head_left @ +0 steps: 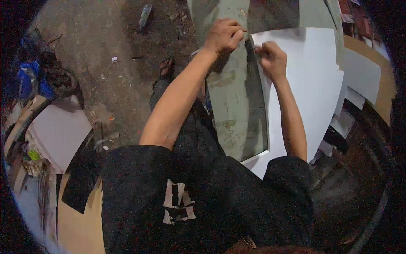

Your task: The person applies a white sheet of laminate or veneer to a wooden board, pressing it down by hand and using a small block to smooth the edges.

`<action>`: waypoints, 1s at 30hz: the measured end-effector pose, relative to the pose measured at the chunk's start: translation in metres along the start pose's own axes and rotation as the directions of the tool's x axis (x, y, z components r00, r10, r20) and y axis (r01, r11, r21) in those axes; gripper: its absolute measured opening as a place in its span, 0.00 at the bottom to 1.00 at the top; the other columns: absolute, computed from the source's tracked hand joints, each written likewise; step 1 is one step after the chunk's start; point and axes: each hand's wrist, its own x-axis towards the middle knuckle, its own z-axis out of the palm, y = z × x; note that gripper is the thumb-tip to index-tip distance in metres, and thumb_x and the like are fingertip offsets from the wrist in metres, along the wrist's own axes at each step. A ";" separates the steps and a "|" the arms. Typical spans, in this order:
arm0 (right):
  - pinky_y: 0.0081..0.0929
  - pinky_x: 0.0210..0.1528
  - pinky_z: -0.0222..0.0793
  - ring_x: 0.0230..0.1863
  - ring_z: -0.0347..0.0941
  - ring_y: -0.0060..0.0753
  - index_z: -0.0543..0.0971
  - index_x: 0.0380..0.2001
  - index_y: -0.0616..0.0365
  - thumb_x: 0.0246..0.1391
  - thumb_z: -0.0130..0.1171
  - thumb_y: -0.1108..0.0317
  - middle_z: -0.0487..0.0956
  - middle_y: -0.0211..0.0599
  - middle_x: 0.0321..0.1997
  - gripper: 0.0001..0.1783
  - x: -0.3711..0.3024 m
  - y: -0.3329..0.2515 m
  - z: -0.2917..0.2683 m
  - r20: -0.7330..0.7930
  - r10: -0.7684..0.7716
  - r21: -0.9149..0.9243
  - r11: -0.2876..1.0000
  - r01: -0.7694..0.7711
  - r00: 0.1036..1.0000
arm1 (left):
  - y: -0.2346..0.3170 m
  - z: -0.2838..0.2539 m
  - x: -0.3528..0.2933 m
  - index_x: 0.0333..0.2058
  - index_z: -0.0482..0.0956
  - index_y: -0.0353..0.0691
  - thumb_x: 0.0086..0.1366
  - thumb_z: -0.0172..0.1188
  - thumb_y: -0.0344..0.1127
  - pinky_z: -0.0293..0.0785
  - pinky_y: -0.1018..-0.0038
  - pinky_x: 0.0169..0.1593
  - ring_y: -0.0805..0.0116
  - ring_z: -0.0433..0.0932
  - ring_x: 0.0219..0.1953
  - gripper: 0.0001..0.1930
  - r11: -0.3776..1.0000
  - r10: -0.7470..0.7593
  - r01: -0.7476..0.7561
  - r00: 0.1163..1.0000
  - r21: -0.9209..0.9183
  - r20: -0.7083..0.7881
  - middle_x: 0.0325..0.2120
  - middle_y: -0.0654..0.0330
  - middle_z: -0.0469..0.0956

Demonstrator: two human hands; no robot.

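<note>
Large white sheets [311, 89] lie overlapping on a worn greenish tabletop [228, 101]. A narrow white strip of them runs down along a dark gap toward my body. Just left of the sheets' far left corner is my left hand [224, 36], raised with its fingers curled closed. My right hand [272, 61] hovers over the left edge of the sheets, fingers bent into a pinch. If either hand holds something, it is too small or hidden to make out. Both forearms stretch away from me across the table.
White boards [363, 74] lie on a brown board [387, 91] to the right. On the left are a stack of pale sheets [61, 131], a blue bag [31, 80] and a tan panel [80, 220]. A clear plastic bottle [145, 16] lies on the stained floor [101, 46].
</note>
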 end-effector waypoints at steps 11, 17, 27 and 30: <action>0.29 0.34 0.69 0.29 0.72 0.46 0.74 0.27 0.63 0.41 0.61 0.79 0.75 0.43 0.27 0.08 0.006 -0.001 0.004 0.037 0.051 -0.011 0.999 -0.051 0.998 | -0.003 0.001 -0.003 0.31 0.87 0.50 0.63 0.47 0.47 0.62 0.63 0.53 0.65 0.77 0.43 0.18 0.990 0.066 -0.081 0.989 0.112 0.133 0.35 0.65 0.82; 0.26 0.35 0.70 0.30 0.74 0.39 0.76 0.28 0.64 0.44 0.64 0.78 0.76 0.41 0.28 0.07 0.021 0.007 0.005 0.027 -0.032 -0.045 0.998 0.033 0.999 | 0.012 0.000 0.004 0.40 0.85 0.51 0.65 0.49 0.46 0.62 0.62 0.55 0.62 0.76 0.45 0.16 0.975 0.037 -0.066 0.990 0.212 0.139 0.38 0.65 0.81; 0.23 0.38 0.71 0.27 0.73 0.28 0.78 0.32 0.65 0.47 0.61 0.83 0.78 0.40 0.25 0.07 0.010 0.027 0.003 0.043 -0.037 -0.097 0.994 0.041 0.998 | 0.014 -0.003 0.005 0.40 0.86 0.50 0.61 0.49 0.46 0.60 0.61 0.58 0.62 0.74 0.50 0.17 0.985 0.003 -0.045 0.969 0.165 0.249 0.41 0.65 0.81; 0.25 0.35 0.70 0.27 0.74 0.30 0.77 0.31 0.63 0.49 0.61 0.81 0.76 0.40 0.25 0.05 0.022 0.016 0.004 0.092 -0.074 -0.139 0.987 0.086 0.993 | 0.003 -0.007 0.002 0.43 0.84 0.50 0.63 0.50 0.45 0.61 0.60 0.57 0.60 0.74 0.50 0.17 0.978 0.055 -0.110 0.954 0.175 0.295 0.42 0.64 0.80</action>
